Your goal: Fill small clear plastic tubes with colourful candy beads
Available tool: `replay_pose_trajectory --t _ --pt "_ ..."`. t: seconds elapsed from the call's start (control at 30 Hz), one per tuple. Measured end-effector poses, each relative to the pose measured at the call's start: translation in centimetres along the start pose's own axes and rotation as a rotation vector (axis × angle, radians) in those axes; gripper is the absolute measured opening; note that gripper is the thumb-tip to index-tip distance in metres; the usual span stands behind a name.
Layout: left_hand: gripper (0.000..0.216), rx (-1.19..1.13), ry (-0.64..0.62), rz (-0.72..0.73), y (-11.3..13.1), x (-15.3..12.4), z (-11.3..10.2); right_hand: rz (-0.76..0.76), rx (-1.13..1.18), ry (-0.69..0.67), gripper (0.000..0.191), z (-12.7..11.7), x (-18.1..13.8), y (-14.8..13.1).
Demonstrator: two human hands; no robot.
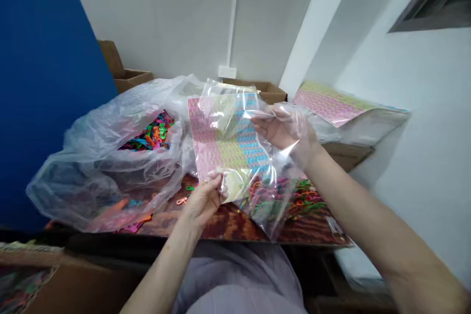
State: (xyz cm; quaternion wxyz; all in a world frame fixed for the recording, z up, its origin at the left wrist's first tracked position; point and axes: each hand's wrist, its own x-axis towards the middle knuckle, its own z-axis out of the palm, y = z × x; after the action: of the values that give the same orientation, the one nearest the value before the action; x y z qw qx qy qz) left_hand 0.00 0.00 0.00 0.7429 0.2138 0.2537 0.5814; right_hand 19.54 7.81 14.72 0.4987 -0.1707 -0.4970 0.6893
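Note:
My left hand (pixel 206 197) is closed on the lower edge of a printed card sheet (pixel 224 149), its thumb on top. The sheet carries pink, yellow and blue bands of small repeated pictures. Loose clear plastic bag film (pixel 274 206) lies over the sheet's right side and hangs below it. At the upper right, my right hand (pixel 281 130) has its fingers stretched out toward the left, with film around it; I cannot tell whether it is inside the bag or behind it. Beneath the film is a pile of colourful looped cords (pixel 303 198) on the tabletop.
A big translucent bag (pixel 110 167) on the left holds many bright small pieces (pixel 152 132). More printed sheets (pixel 331 103) lie stacked at the right. Cardboard boxes (pixel 270 92) stand along the wall, and another box (pixel 73 279) is at lower left. A blue panel (pixel 47 83) rises at left.

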Motion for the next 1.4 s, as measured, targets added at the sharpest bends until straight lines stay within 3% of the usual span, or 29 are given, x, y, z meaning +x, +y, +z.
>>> replay_pose_trajectory --t 0.1,0.23,0.37,0.43,0.6,0.8,1.07,1.3,1.33,1.4 --pt "0.032 0.095 0.054 0.117 0.6 0.2 -1.1 0.007 -0.028 0.088 0.022 -1.4 -0.2 0.2" --pt "0.034 0.137 0.182 0.346 1.7 0.7 -2.2 0.126 -0.021 0.153 0.02 -2.8 -0.3 1.4" --pt "0.038 0.078 0.285 0.548 3.1 1.4 -2.6 0.224 -0.001 0.088 0.054 -2.6 -1.3 3.5" --pt "0.04 0.033 0.321 0.591 3.7 1.8 -2.7 0.266 0.024 0.072 0.059 -2.1 -2.3 4.6" --pt "0.04 -0.042 0.343 0.576 4.3 2.1 -2.6 0.369 -0.031 0.135 0.03 -1.1 -3.5 7.5" --pt "0.039 -0.062 0.287 0.524 4.1 1.4 -3.1 0.384 -0.185 0.334 0.008 -1.4 -1.3 10.1" --pt "0.04 0.055 0.388 0.47 4.1 0.1 -6.1 0.339 -0.271 0.297 0.027 -1.7 -0.6 10.7" --pt "0.032 0.126 0.403 0.312 3.5 -0.7 -7.9 0.281 -0.441 0.253 0.045 -1.0 -0.9 11.1" --pt "0.029 0.151 0.461 0.335 3.4 -0.9 -8.1 0.263 -0.468 0.256 0.046 -1.0 -0.9 11.0" --pt "0.024 0.239 0.671 0.554 3.1 -1.7 -8.0 0.187 -0.539 0.278 0.047 -0.8 -1.0 10.8"
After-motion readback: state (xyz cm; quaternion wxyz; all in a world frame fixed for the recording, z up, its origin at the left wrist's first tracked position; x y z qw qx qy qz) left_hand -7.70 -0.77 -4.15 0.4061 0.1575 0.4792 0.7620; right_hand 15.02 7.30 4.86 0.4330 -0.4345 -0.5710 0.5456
